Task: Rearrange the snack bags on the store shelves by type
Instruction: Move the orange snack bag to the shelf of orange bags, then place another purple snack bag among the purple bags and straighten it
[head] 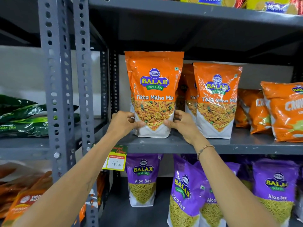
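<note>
An orange Tikha Mitha Mix bag (154, 89) stands upright at the left end of the middle shelf (164, 145). My left hand (122, 124) grips its lower left side and my right hand (183, 124) grips its lower right side, thumbs across the front. Another Tikha Mitha Mix bag (216, 99) stands just to the right, with more of the same behind. Orange Crunchex bags (285, 112) lean at the far right. Purple Aloo Sev bags (142, 179) fill the shelf below.
Grey slotted steel posts (55, 89) stand left of the shelf. A 40 Rs price tag (115, 162) hangs from the shelf edge. Green tea packs (23, 118) lie on the neighbouring rack, orange packs (24, 200) below them. Yellow biscuit packs (265, 4) sit above.
</note>
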Demonstrator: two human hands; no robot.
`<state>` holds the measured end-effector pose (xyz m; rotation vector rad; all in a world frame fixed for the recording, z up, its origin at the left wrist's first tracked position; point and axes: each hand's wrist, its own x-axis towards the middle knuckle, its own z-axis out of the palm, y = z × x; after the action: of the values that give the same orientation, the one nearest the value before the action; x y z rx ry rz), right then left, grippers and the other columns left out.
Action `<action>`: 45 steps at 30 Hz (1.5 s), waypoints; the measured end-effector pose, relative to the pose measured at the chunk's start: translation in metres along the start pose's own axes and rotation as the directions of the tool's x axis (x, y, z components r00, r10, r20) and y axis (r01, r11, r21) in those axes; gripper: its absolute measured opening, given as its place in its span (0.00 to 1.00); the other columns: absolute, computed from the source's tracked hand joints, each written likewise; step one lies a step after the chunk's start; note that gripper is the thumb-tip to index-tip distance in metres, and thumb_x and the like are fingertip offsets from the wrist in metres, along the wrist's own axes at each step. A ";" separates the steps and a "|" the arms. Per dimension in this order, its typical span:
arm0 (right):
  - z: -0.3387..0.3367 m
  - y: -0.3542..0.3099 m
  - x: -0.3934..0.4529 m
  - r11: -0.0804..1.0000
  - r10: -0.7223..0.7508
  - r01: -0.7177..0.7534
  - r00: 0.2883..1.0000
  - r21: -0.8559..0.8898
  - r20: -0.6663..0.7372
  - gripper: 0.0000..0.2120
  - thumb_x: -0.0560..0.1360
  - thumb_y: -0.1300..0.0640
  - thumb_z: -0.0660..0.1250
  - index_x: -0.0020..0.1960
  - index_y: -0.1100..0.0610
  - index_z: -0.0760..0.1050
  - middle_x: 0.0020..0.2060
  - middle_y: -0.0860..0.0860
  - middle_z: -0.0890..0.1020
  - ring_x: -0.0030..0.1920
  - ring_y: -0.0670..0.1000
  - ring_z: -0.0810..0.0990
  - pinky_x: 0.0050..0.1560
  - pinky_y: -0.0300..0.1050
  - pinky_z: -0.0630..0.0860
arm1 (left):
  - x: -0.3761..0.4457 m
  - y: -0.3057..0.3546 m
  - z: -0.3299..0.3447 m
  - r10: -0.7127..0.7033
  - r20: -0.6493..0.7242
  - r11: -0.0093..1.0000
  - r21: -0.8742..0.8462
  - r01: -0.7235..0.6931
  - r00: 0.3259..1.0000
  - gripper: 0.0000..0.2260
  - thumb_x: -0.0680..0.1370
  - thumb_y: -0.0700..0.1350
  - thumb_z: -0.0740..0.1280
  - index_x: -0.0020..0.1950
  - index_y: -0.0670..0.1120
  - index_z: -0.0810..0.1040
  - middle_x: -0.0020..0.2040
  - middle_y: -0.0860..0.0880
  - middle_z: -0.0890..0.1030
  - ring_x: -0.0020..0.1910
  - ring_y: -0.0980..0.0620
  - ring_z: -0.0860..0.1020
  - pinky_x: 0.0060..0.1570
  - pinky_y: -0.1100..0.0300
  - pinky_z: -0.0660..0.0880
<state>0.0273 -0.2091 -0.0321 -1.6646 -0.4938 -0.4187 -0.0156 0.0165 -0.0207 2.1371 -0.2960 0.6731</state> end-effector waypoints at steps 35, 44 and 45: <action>0.017 0.206 -0.283 0.904 0.338 -0.419 0.820 -0.082 -0.462 0.36 0.63 0.53 0.77 0.66 0.61 0.67 0.61 0.55 0.73 0.59 0.45 0.71 0.66 0.39 0.68 | -0.148 -0.121 0.202 -0.213 0.923 0.968 0.243 -0.058 0.322 0.37 0.68 0.57 0.73 0.70 0.39 0.65 0.71 0.43 0.67 0.63 0.48 0.71 0.64 0.54 0.68; 0.019 0.242 -0.276 0.826 0.436 -0.539 0.796 -0.165 -0.421 0.42 0.60 0.50 0.77 0.68 0.61 0.63 0.61 0.59 0.71 0.57 0.44 0.65 0.56 0.35 0.64 | -0.129 -0.161 0.256 -0.269 0.815 0.938 0.101 0.332 0.513 0.44 0.71 0.37 0.71 0.76 0.47 0.44 0.77 0.46 0.57 0.74 0.48 0.58 0.72 0.51 0.62; 0.018 0.243 -0.276 0.836 0.409 -0.519 0.806 -0.177 -0.427 0.42 0.60 0.47 0.74 0.67 0.62 0.64 0.61 0.59 0.71 0.55 0.42 0.64 0.55 0.33 0.63 | -0.131 -0.158 0.257 -0.257 0.821 0.922 0.050 0.383 0.510 0.42 0.70 0.33 0.70 0.75 0.46 0.48 0.75 0.46 0.61 0.72 0.49 0.62 0.70 0.52 0.63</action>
<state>-0.0731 -0.2437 -0.3851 -1.8562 0.2864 -0.4346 0.0366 -0.0948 -0.3252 2.1443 -0.3979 -0.6162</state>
